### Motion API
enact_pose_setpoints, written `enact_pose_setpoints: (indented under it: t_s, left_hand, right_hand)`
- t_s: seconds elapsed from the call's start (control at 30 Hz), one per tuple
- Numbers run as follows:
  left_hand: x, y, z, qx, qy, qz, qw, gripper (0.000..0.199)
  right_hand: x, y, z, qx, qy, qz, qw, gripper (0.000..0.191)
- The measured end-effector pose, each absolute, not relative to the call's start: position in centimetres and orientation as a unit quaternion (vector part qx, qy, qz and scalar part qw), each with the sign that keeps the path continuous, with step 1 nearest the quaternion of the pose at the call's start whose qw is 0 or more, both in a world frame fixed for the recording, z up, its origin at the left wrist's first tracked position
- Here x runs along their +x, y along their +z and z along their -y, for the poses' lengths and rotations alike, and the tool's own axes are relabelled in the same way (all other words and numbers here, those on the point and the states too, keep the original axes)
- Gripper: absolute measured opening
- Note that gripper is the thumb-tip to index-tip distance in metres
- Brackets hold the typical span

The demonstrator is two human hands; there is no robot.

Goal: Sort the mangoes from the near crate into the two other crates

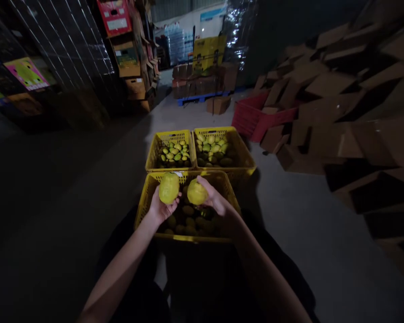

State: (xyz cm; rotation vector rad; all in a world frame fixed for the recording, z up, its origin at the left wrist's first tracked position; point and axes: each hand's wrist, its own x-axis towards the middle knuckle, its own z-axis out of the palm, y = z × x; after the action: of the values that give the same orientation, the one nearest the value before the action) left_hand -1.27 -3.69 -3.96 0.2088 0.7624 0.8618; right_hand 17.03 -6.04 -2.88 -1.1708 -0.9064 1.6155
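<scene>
Two yellow fruits in hand over near crate; cardboard crowds the right

The left hand (160,209) cradles the left fruit (169,188), fingers curled beneath it. The right hand (216,198) grips the right fruit (197,192), thumb over its top. The two fruits are apart. Directly below the fingers is the near crate (193,238), yellow, with loose fruit (188,221) in shadow. Just beyond the fingertips, two more yellow crates, the left rear crate (151,154) and the right rear crate (248,158), hold yellow-green fruit. Farther, to the fingers' right, a red crate (249,117) and heaped cardboard boxes (318,134) obstruct the floor. Farthest ahead: a blue pallet (204,97) and a yellow printed box (204,54), lettering illegible.
</scene>
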Motion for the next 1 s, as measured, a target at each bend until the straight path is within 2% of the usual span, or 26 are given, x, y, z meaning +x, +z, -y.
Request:
enact_pose_setpoints:
  t_s: [0.1,0.3,0.5,0.7,0.9,1.0]
  left_hand:
    - [-1.0,-3.4,2.9,0.057,0.433,-0.347,0.83,0.046]
    - [-0.8,-2.7,2.4,0.043,0.485,-0.296,0.822,0.043]
    - [-1.0,-2.8,2.5,0.063,0.485,-0.336,0.805,0.052]
    - [-0.8,-3.0,2.7,0.036,0.487,-0.269,0.83,0.049]
    - [-0.3,-3.5,3.0,0.015,0.516,-0.246,0.821,0.047]
    - [0.3,-3.7,3.2,0.028,0.525,-0.241,0.816,0.042]
  right_hand:
    - [16.2,-2.7,5.5,-0.414,0.761,0.253,0.429,0.049]
    - [16.1,-3.2,5.0,-0.367,0.807,0.185,0.424,0.058]
    - [16.3,-3.8,5.6,-0.339,0.766,0.255,0.484,0.032]
    - [15.8,-3.7,5.9,-0.361,0.722,0.273,0.523,0.049]
    - [15.2,-3.4,5.6,-0.36,0.709,0.221,0.565,0.047]
    - [14.8,-3.7,5.6,-0.348,0.718,0.243,0.552,0.05]
